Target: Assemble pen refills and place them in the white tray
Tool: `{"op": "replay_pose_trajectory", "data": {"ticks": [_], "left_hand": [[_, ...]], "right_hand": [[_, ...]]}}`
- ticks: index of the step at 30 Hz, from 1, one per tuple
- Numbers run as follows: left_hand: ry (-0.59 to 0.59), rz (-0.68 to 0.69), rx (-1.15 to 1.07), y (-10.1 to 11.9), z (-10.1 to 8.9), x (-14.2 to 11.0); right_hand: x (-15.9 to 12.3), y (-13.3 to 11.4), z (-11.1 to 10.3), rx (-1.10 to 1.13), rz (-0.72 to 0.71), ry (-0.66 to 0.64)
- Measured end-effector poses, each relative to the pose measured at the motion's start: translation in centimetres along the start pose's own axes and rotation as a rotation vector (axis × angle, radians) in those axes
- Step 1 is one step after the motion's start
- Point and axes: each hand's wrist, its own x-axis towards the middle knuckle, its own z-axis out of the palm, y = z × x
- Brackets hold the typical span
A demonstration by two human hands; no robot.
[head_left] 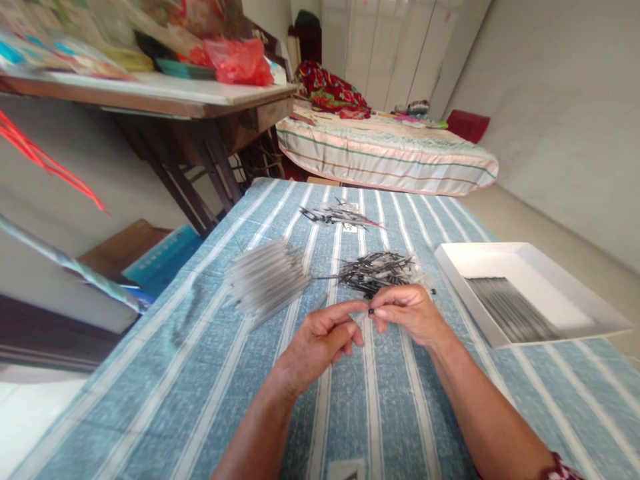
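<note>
Close together over the middle of the table, my two hands meet at the fingertips. My right hand (410, 313) is closed, pinching a small black piece (371, 311) between thumb and index finger. My left hand (327, 337) is curled with its index finger reaching to that black piece; a translucent tube (358, 317) shows partly at its fingertips, the rest hidden. Just beyond my hands lies a loose heap of thin black and clear parts (380, 270). To the left is a stack of translucent tubes (270, 277), blurred.
A white open box (530, 267) on the right holds a row of thin dark-grey sticks (510, 310). Farther back lies a smaller pile of thin pieces (340, 215). A striped blue cloth (200, 400) covers the table. Behind stand a bed (390, 150) and a cluttered side table (165, 93).
</note>
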Motion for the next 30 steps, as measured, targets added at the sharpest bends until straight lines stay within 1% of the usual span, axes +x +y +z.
{"op": "replay_pose_trajectory", "data": {"ticks": [6, 14, 20, 25, 30], "left_hand": [[-0.001, 0.0, 0.042, 0.2, 0.16, -0.07], [-0.016, -0.002, 0.091, 0.13, 0.12, -0.08], [-0.029, 0.003, 0.118, -0.11, 0.03, -0.01], [-0.063, -0.021, 0.189, -0.42, -0.2, 0.13], [-0.079, -0.039, 0.251, -0.22, -0.24, 0.15]], "right_hand": [[0.0, 0.01, 0.03, -0.026, -0.024, -0.022], [-0.05, -0.08, -0.06, -0.072, 0.026, -0.07], [-0.06, 0.05, -0.14, -0.12, 0.031, -0.096], [-0.06, -0.06, 0.1, -0.135, 0.026, -0.115], [0.02, 0.19, 0.38, -0.151, 0.044, -0.135]]}}
